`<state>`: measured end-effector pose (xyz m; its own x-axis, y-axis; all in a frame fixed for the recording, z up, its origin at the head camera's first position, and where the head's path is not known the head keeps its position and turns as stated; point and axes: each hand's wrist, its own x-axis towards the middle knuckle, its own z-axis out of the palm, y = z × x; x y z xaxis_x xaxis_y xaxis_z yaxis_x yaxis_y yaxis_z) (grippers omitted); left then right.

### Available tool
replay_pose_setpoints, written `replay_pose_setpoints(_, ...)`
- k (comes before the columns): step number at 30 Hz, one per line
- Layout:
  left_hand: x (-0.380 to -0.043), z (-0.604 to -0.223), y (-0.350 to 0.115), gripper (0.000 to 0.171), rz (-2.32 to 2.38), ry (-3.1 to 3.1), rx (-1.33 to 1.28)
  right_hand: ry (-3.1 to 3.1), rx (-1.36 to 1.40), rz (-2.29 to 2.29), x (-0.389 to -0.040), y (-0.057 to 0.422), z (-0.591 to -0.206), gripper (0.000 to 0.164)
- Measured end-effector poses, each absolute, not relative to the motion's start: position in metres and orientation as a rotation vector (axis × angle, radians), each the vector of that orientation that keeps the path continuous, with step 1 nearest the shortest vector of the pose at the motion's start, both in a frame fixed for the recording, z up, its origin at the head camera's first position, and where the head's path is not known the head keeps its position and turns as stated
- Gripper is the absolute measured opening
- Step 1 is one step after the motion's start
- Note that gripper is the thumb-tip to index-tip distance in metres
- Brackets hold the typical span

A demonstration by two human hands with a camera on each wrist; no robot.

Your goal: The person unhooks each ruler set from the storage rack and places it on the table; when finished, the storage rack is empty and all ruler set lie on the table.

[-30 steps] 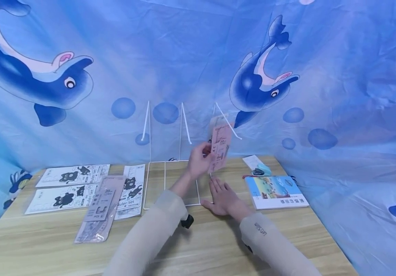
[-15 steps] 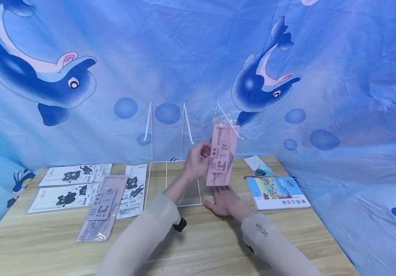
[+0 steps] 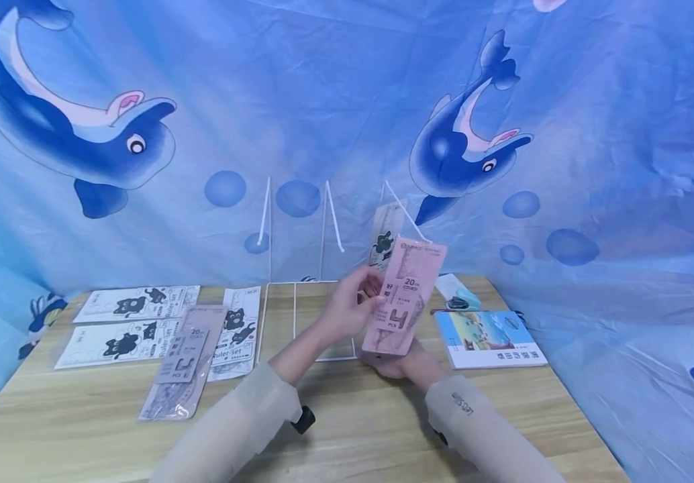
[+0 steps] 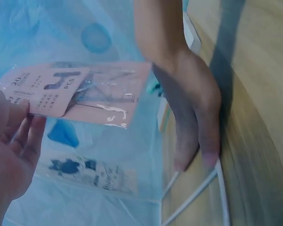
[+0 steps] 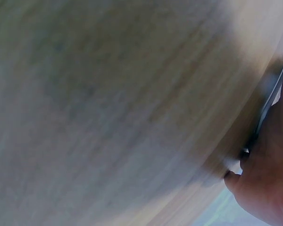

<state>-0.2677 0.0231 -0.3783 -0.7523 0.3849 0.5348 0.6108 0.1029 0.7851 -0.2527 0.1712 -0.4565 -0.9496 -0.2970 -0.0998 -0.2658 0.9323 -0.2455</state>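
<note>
My left hand (image 3: pixel 353 305) pinches a pink ruler set pack (image 3: pixel 404 298) by its left edge, the pack tilted in front of the right prong of a white wire rack (image 3: pixel 294 315). On that prong hangs a white ruler set with a black cat print (image 3: pixel 381 245), partly covered by the pink pack. My right hand (image 4: pixel 198 99) reaches down to the rack's base wires on the table, fingers straight, its fingertips at the wire. In the head view the pink pack hides most of that hand.
Two white cat-print ruler sets (image 3: pixel 117 343) lie at the left, with another pink pack (image 3: pixel 180 362) and a further white set (image 3: pixel 238 329) beside them. At the right lie a picture book (image 3: pixel 492 339) and a small teal-and-white item (image 3: pixel 458 295). A blue dolphin curtain (image 3: pixel 323 100) backs the table.
My left hand has brought the pink pack off the right prong, forward and down toward me, uncovering the cat-print set behind it. My right hand stays at the rack's base.
</note>
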Motion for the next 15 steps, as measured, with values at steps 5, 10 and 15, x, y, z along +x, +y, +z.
replay_pose_setpoints(5,-0.253,-0.366,0.025,0.023,-1.676,-2.133,-1.074,2.891,-0.299,-0.481,-0.238,0.164,-0.435,0.068)
replay_pose_setpoints(10,-0.233,-0.357,0.019,0.024,-1.767,-2.122,-1.030,2.940,-0.280,-0.549,-0.218,0.157,-0.409,0.074)
replay_pose_setpoints(15,-0.214,-0.366,-0.003,0.023,-1.923,-2.165,-0.938,2.767,-0.383,-1.132,-0.206,0.166,-0.399,0.057)
